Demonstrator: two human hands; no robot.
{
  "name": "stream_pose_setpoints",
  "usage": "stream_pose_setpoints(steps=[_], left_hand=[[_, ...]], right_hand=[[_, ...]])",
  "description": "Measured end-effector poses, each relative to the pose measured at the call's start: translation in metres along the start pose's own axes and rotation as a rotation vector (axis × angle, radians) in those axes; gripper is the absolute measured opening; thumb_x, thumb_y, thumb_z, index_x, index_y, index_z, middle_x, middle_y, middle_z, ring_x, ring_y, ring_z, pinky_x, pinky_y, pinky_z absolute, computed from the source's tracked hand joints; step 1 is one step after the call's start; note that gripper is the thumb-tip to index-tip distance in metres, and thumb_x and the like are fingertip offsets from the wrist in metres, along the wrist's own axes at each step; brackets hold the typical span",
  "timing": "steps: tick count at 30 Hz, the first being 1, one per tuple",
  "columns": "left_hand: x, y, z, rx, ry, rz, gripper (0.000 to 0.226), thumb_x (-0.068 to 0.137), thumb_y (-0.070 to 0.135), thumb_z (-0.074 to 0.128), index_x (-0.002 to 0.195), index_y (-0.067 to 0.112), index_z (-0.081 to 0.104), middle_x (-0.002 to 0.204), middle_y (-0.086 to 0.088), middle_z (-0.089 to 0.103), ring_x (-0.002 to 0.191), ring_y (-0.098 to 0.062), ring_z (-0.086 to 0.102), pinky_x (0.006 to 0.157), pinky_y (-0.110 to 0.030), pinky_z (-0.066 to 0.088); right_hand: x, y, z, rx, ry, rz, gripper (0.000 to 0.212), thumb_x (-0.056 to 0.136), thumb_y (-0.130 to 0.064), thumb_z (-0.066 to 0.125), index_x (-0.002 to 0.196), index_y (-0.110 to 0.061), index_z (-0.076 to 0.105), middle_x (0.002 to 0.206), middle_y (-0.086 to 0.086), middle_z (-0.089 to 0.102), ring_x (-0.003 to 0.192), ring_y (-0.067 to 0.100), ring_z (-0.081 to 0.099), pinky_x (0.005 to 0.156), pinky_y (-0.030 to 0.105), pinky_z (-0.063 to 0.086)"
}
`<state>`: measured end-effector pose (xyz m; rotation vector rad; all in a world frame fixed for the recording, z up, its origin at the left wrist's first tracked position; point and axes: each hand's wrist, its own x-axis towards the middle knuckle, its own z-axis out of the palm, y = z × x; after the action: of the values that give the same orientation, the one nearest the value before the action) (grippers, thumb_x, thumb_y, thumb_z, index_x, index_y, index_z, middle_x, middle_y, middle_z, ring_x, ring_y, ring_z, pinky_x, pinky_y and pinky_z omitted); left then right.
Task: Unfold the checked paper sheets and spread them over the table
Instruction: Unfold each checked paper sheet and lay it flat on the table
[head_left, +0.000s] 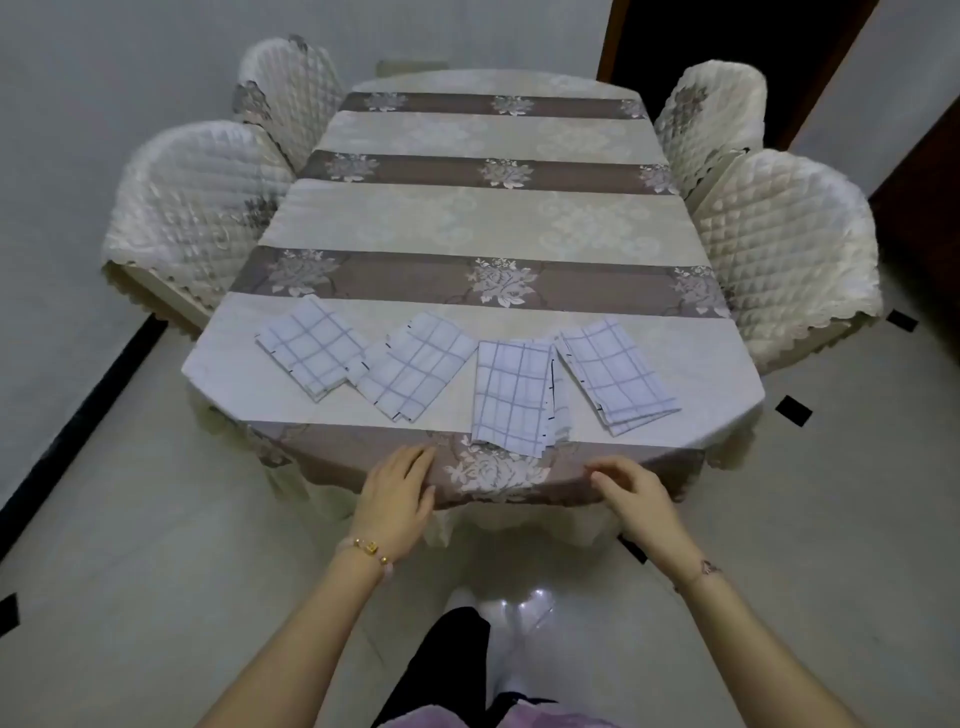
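1. Table, long, under a loose striped tablecloth that hangs over the near edge. Risk: a tug on a sheet may drag or ruck the cloth, since it seems to lie unpinned.

2. Chairs, four, quilted covers: two left, two right, pushed close to the table sides. Risk: an opened sheet that overhangs a side may catch on a chair back.

3. Checked sheets, four, all folded, in a row across the near end of the table: first and second with corners meeting, third nearest the edge with its layers fanned, fourth just beside it. None unfolded yet. Risk: lifting one may pull its neighbour along; thin paper may tear at a crease if it is opened fast; the third could slip off the edge.

4. Left hand, fingers straight, lying flat on the near table edge, holding nothing.

5. Right hand, fingers loosely bent, tips resting on the same edge, holding nothing. Both hands sit short of the sheets.

6. Bracelet, beaded, left wrist. Risk: may snag paper on a long reach.
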<state>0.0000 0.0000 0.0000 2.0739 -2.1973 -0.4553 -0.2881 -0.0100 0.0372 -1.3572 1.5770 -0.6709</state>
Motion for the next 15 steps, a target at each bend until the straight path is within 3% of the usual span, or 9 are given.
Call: stream_pose_setpoints(steps=[2, 5, 8, 11, 13, 15], left_hand=[[0.01, -0.004, 0.003, 0.049, -0.012, 0.012, 0.057, 0.089, 0.039, 0.029, 0.136, 0.014, 0.046, 0.143, -0.006, 0.046, 0.134, -0.025, 0.04, 0.111, -0.044, 0.029], [0.018, -0.013, 0.012, 0.085, 0.003, 0.077, 0.053, 0.086, 0.039, 0.032, 0.125, 0.016, 0.059, 0.13, -0.004, 0.059, 0.122, -0.024, 0.052, 0.106, -0.042, 0.037], [0.021, -0.023, 0.012, 0.068, 0.013, 0.136, 0.049, 0.091, 0.038, 0.032, 0.125, 0.017, 0.059, 0.129, -0.002, 0.06, 0.123, -0.018, 0.042, 0.104, -0.038, 0.026], [0.023, -0.029, 0.015, 0.066, 0.007, 0.17, 0.059, 0.098, 0.043, 0.012, 0.129, 0.018, 0.056, 0.133, -0.001, 0.057, 0.125, -0.017, 0.038, 0.105, -0.038, 0.026], [0.024, -0.029, 0.013, 0.049, 0.008, 0.176, 0.063, 0.098, 0.043, 0.008, 0.127, 0.017, 0.057, 0.131, -0.002, 0.058, 0.124, -0.017, 0.039, 0.104, -0.039, 0.027], [0.026, -0.029, 0.012, 0.032, 0.017, 0.187, 0.063, 0.098, 0.043, 0.008, 0.125, 0.016, 0.059, 0.129, -0.003, 0.06, 0.122, -0.019, 0.04, 0.103, -0.039, 0.028]], right_hand=[[0.019, -0.013, 0.003, -0.001, 0.036, 0.017, 0.022, 0.094, -0.018, 0.052, 0.114, -0.019, 0.062, 0.11, -0.005, 0.063, 0.102, 0.005, 0.057, 0.079, 0.017, 0.046], [0.047, -0.031, 0.014, 0.007, 0.101, 0.059, 0.025, 0.094, -0.018, 0.053, 0.118, -0.015, 0.059, 0.114, -0.004, 0.06, 0.11, 0.012, 0.056, 0.087, 0.022, 0.045], [0.075, -0.035, 0.031, -0.064, 0.144, 0.124, 0.033, 0.092, -0.023, 0.057, 0.124, -0.016, 0.055, 0.12, -0.001, 0.058, 0.116, 0.017, 0.054, 0.093, 0.028, 0.045], [0.096, -0.043, 0.046, -0.102, 0.21, 0.185, 0.054, 0.086, -0.026, 0.065, 0.135, -0.011, 0.045, 0.133, 0.006, 0.054, 0.122, 0.021, 0.051, 0.099, 0.033, 0.043], [0.106, -0.049, 0.052, -0.13, 0.25, 0.251, 0.063, 0.082, -0.032, 0.07, 0.135, -0.012, 0.042, 0.135, 0.006, 0.053, 0.121, 0.024, 0.052, 0.093, 0.035, 0.045], [0.111, -0.053, 0.057, -0.227, 0.249, 0.297, 0.053, 0.08, -0.038, 0.071, 0.123, -0.015, 0.049, 0.114, 0.004, 0.06, 0.102, 0.024, 0.058, 0.074, 0.03, 0.046]])
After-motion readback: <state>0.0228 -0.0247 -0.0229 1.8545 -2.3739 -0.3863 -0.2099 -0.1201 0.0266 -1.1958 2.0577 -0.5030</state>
